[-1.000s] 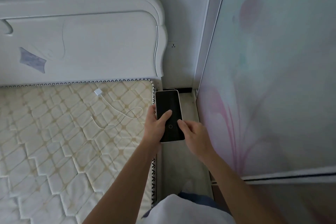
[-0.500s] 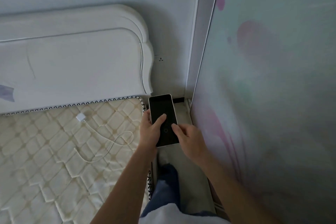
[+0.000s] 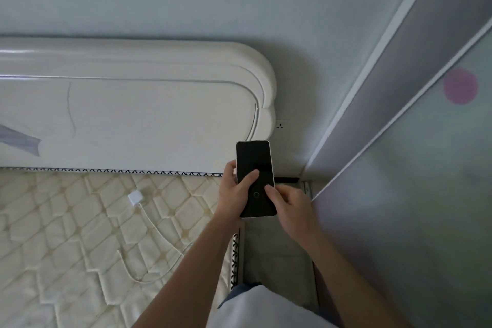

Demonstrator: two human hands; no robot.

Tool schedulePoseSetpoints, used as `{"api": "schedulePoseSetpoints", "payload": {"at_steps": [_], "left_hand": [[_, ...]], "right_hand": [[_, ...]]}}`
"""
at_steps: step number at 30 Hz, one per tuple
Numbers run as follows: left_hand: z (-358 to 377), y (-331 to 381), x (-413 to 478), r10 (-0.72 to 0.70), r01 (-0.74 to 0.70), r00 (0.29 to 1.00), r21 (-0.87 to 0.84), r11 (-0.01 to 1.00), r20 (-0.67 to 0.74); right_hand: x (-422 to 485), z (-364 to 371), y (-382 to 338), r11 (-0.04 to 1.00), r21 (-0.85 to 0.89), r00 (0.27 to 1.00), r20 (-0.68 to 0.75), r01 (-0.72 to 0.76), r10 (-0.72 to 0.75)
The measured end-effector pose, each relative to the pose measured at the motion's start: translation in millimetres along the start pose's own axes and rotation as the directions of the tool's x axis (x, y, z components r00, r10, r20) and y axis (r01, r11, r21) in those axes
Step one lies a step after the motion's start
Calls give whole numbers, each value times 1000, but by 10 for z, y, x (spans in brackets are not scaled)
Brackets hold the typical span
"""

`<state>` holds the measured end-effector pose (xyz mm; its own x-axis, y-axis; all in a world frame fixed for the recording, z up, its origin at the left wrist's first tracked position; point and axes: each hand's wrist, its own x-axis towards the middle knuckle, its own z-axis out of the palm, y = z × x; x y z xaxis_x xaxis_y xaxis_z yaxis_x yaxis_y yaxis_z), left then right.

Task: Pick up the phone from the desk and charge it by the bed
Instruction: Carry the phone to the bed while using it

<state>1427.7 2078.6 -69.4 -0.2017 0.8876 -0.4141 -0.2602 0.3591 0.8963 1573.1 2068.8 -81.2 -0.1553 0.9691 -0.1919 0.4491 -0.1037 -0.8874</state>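
Head view: two hands (image 3: 266, 201) grip one phone (image 3: 254, 168).

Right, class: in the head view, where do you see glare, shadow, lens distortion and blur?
Head view: glare streaks the headboard top edge; a soft shadow falls on the wall right of it; the wide lens slants the wardrobe door frame; its flower print looks blurred; the phone, held in the left hand and right hand, stays sharp with a dark screen.

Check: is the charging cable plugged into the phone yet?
No. The cable lies loose on the mattress; the phone sits apart in both hands.
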Motion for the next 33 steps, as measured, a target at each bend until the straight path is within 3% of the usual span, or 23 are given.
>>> {"api": "schedulePoseSetpoints", "payload": {"at_steps": [9, 15, 19, 24, 33], "left_hand": [[-484, 282, 467, -9, -10, 991, -148, 989, -132], [-898, 358, 532, -19, -65, 943, -240, 969, -331], [-1111, 400, 554, -42, -114, 854, -265, 957, -518], [-1204, 412, 517, -119, -162, 715, -329, 930, -689], [-1126, 121, 314, -294, -268, 483, -459, 847, -825]], "right_hand": [[736, 384, -453, 999, -7, 984, 172, 53, -51], [1159, 791, -645, 986, 0, 900, 408, 167, -153], [1471, 1093, -784, 965, -34, 798, 570, 260, -195], [1785, 1363, -933, 927, -20, 617, 752, 375, -234], [1813, 1684, -869, 896, 16, 340, 922, 443, -185]]}}
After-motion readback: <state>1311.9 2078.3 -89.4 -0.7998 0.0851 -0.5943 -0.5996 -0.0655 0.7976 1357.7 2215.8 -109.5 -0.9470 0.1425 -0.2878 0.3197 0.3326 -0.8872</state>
